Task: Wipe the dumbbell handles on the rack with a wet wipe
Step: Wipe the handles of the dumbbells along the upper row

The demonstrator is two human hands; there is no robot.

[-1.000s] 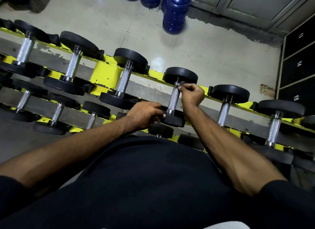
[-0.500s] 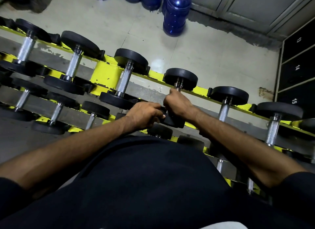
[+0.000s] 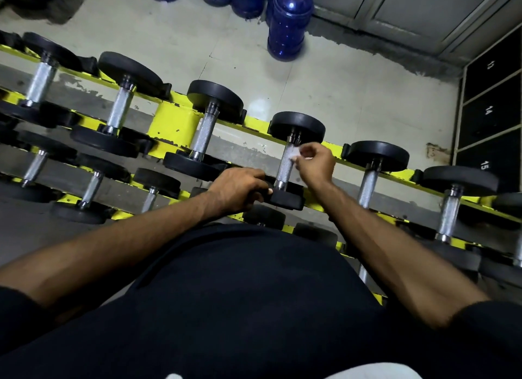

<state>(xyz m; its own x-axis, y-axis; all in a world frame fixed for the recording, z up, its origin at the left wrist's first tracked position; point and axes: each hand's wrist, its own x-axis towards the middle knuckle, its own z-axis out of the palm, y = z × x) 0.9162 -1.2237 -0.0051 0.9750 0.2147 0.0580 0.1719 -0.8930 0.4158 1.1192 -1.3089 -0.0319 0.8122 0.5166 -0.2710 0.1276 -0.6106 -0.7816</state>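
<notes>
This is a gym, a place where people lift weights. A long yellow rack holds rows of dumbbells, one row behind the other. Each one has a shiny metal bar in the middle and a round black weight at each end. At the side stand dark lockers with the white numbers 13, 14 and 15 on them. Big blue water jugs stand on the pale tiled floor behind the rack.

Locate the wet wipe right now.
Head view, right of centre: the wet wipe is pinched in the right hand against the dumbbell handle fourth from left atop the yellow rack, beyond the left hand.
</notes>
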